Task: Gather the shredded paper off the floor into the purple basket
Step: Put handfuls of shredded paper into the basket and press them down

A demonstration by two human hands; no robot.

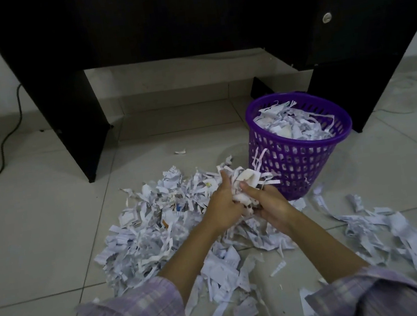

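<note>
A purple basket (305, 164) with latticed walls stands on the tiled floor at the right, filled nearly to the rim with white paper shreds. A wide pile of shredded paper (148, 233) covers the floor at centre and left, with more strips at the right (384, 228). My left hand (222, 203) and my right hand (271, 204) are pressed together around a bunch of shreds (244, 179), held just above the pile and left of the basket's wall. Both thumbs curl over the bunch.
A black desk (68, 96) stands behind, its left leg panel close to the pile and its right side just behind the basket. A black cable (3, 146) runs along the floor at far left. One stray scrap (180, 151) lies under the desk.
</note>
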